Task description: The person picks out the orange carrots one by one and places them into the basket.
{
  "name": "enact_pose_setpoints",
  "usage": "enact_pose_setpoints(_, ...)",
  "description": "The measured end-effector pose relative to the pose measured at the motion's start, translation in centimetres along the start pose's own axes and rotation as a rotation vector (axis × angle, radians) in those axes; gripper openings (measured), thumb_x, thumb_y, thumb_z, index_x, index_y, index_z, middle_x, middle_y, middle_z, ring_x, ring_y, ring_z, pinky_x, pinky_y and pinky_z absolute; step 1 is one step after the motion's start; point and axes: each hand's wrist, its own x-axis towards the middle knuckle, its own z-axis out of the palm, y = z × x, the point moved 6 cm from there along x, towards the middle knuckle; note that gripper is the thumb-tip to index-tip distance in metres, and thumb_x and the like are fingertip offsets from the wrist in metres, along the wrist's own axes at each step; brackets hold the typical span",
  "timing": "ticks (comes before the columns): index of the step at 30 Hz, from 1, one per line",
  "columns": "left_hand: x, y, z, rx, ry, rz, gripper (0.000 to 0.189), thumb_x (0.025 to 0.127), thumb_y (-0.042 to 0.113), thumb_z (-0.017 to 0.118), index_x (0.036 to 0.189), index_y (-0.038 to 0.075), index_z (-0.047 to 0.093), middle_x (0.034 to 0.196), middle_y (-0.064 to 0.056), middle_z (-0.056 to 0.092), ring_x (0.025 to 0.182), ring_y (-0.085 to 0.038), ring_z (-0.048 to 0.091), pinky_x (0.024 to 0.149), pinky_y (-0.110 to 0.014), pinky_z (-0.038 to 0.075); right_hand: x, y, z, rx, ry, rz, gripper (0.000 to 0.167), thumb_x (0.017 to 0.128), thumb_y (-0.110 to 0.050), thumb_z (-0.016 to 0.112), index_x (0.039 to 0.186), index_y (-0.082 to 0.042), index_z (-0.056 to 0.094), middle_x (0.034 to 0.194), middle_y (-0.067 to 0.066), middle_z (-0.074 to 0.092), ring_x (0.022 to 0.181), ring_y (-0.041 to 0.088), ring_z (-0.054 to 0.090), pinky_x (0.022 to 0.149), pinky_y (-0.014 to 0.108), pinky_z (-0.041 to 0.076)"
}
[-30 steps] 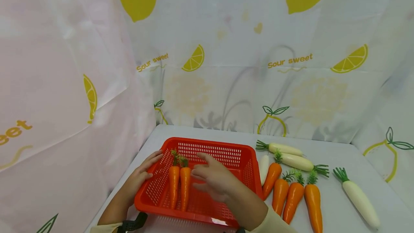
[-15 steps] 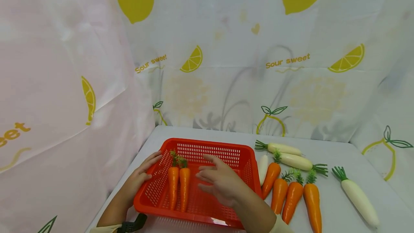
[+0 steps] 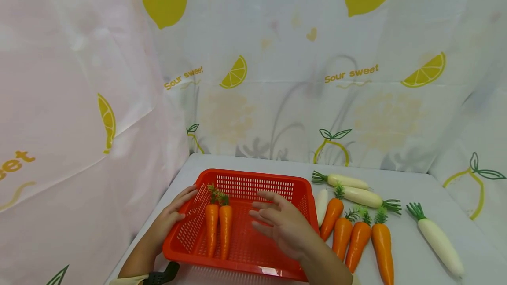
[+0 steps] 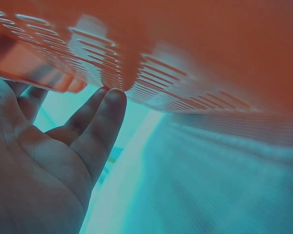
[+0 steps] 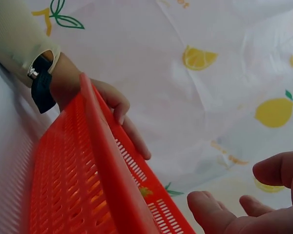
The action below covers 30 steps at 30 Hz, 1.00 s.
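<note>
My left hand rests along the left wall of a red plastic basket, its fingertips at the rim. In the left wrist view the extended fingers touch the slotted wall from outside. Two carrots, a left one and a right one, lie side by side in the basket's left part, leafy tops toward the back. Above the basket's right part hovers my right hand, fingers spread and holding nothing. The right wrist view shows its fingers apart from the red rim.
Right of the basket lie several carrots in a row. White radishes with green tops lie behind them, and one more radish lies farther right. Lemon-printed cloth stands behind and left of the white table.
My right hand has shifted rightward over the basket, away from the two carrots, with its fingers still spread. My left hand stays at the left wall.
</note>
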Motion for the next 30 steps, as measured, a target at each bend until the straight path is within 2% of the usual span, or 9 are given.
enact_pose_setpoints(8,0.0,-0.2,0.0,-0.009,0.019,-0.016,0.071,0.093,-0.002,0.040,0.163,0.010,0.036,0.176,-0.006,0.011,0.135,0.009,0.043,0.097,-0.036,0.058,-0.7,0.1,-0.9,-0.048,-0.006,-0.015,0.054,0.102,-0.018,0.064,0.151,-0.006,0.044,0.143,0.018,0.054,0.126,0.031,0.062,0.101,0.042,0.057)
enact_pose_setpoints(15,0.0,-0.1,0.0,-0.014,0.015,-0.006,0.071,0.093,-0.002,0.040,0.163,0.009,0.035,0.176,-0.007,0.010,0.135,0.011,0.043,0.097,-0.038,0.058,-1.4,0.3,-1.3,-0.100,0.018,-0.052,0.054,0.103,-0.021,0.065,0.149,-0.004,0.044,0.143,0.018,0.054,0.122,0.026,0.065,0.100,0.040,0.058)
enact_pose_setpoints(19,0.0,-0.1,-0.1,-0.014,0.006,0.005,0.071,0.094,-0.002,0.041,0.163,0.009,0.035,0.176,-0.007,0.010,0.135,0.011,0.042,0.098,-0.038,0.057,-1.7,0.4,-1.6,-0.117,0.035,-0.074,0.052,0.103,-0.022,0.065,0.147,-0.005,0.046,0.143,0.018,0.054,0.124,0.028,0.064,0.100,0.039,0.058)
enact_pose_setpoints(30,0.0,-0.1,-0.1,-0.011,-0.002,0.020,0.071,0.093,-0.003,0.039,0.163,0.008,0.035,0.176,-0.007,0.010,0.136,0.010,0.041,0.098,-0.038,0.057,-2.4,0.3,-2.7,-0.166,0.016,-0.114,0.047,0.104,-0.021,0.062,0.146,-0.004,0.047,0.141,0.017,0.056,0.129,0.033,0.061,0.102,0.041,0.057)
